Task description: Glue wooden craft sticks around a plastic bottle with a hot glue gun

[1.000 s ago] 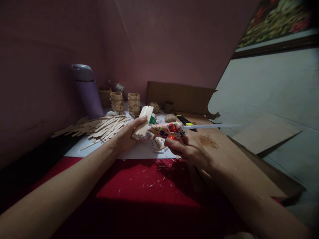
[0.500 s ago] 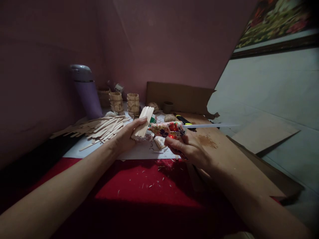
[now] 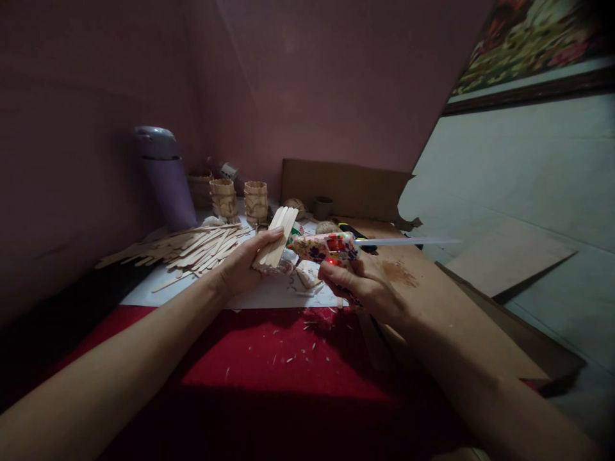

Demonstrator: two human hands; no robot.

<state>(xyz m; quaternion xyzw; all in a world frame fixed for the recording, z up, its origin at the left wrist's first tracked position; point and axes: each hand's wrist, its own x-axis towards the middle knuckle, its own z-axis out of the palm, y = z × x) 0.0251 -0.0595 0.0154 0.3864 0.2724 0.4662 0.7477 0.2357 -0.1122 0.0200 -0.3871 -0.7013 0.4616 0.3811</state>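
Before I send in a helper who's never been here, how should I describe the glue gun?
Start at the red cloth in the foreground. Beyond it, the right hand grips the glue gun. Flower-patterned, with a red light and a long pale rod at its back, it stands apart from the plain wooden sticks in the left hand.

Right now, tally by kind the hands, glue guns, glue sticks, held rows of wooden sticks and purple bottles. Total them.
Left hand and right hand: 2
Glue gun: 1
Glue stick: 1
Row of wooden sticks: 1
Purple bottle: 1
Total: 6
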